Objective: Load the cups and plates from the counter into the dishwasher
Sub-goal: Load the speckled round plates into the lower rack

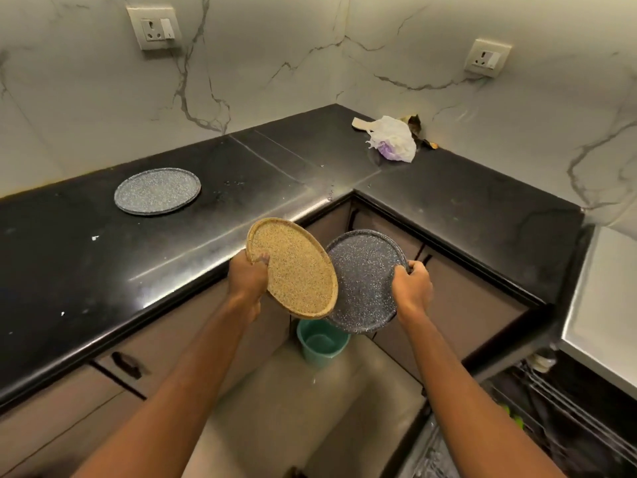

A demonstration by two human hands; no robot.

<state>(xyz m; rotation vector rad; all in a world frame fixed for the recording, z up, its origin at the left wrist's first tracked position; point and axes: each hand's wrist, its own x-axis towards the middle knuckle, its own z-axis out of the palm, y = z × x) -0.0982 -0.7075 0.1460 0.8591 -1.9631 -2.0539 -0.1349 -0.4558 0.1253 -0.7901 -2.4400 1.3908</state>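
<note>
The black L-shaped counter [103,270] fills the left and far side of my view. What I take for the dishwasher's wire rack [568,419] sits open at the near right edge, only partly in frame. One grey speckled plate [157,191] lies flat on the left run of the counter, well apart from everything else, and I see no cups there. Two plates are already off the counter and held over the floor between the cabinets, above a teal bucket [320,353]. These are a tan speckled plate [296,270] on the left and a dark speckled plate [362,281] on the right, both tilted. The tan one overlaps the dark one's left edge, though I cannot tell whether they touch. My left hand [248,281] grips the tan plate at its near-left rim, thumb on the face and fingers hidden beneath. My right hand [412,288] grips the dark plate's right rim, fingers curled over the edge. To do this step well, I would separate the plates so the rims don't knock. Then I would turn toward the near right and slot the dark plate upright between the tines first, since it is closer. I'd keep both grips firm, as the rims may be slippery.
</note>
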